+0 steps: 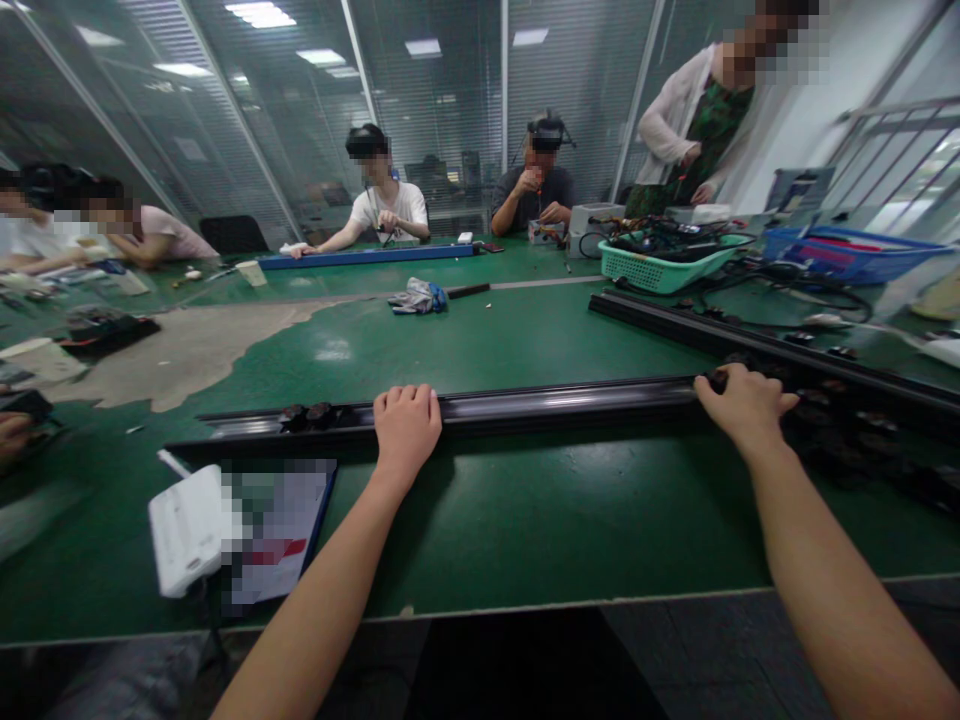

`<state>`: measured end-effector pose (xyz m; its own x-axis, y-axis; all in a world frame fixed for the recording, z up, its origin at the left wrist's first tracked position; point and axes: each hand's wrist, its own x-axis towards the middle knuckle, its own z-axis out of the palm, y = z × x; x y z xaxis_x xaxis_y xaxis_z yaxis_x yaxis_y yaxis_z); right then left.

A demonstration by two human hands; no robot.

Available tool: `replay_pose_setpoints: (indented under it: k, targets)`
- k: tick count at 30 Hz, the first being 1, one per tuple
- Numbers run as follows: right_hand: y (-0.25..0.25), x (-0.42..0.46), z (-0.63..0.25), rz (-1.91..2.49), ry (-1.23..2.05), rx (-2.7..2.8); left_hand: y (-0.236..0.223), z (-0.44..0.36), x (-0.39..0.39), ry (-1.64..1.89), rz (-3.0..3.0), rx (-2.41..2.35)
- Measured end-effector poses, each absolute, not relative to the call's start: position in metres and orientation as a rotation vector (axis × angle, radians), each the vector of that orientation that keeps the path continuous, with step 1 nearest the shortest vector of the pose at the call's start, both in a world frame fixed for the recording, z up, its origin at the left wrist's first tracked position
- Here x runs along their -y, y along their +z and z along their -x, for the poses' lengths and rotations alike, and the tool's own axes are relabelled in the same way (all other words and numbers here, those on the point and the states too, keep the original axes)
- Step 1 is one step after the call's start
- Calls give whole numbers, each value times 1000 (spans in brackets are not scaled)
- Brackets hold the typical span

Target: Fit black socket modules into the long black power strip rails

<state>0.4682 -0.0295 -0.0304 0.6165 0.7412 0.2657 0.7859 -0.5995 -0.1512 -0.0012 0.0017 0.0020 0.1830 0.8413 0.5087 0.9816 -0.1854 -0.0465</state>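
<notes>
Head view shows a long black rail (pixel 555 402) lying crosswise on the green table (pixel 562 520), set back from the near edge, with both of the wearer's hands on it. The left hand (pixel 409 428) rests left of the rail's middle, its fingers bent together over the top and the grip closed around the rail. The right hand (pixel 744 405) is at the rail's right end, fingers curled and thumb reaching left against a small dark part; that spot is dark and partly covered, so I cannot tell how tightly it grips, or whether it has hold of the part or the rail. Two black round fittings (pixel 321 414) sit on the rail left of the left hand. A second black rail (pixel 660 322) lies slanted beyond the right hand, near a green basket (pixel 675 272) heaped with cables. Nearer, at left, a white device (pixel 184 535) lies beside a blue-edged booklet (pixel 289 530). Past the rail are a grey-and-blue glove (pixel 418 297) and, across the table, a seated co-worker (pixel 405 205) at a blue bar (pixel 375 257).
</notes>
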Motion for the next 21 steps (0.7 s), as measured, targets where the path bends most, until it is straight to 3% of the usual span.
replay_pose_setpoints:
  k: [21]
  targets:
    - [-38,29,-485,2591,-277,1147,2,0,-2,-549,2104,1726]
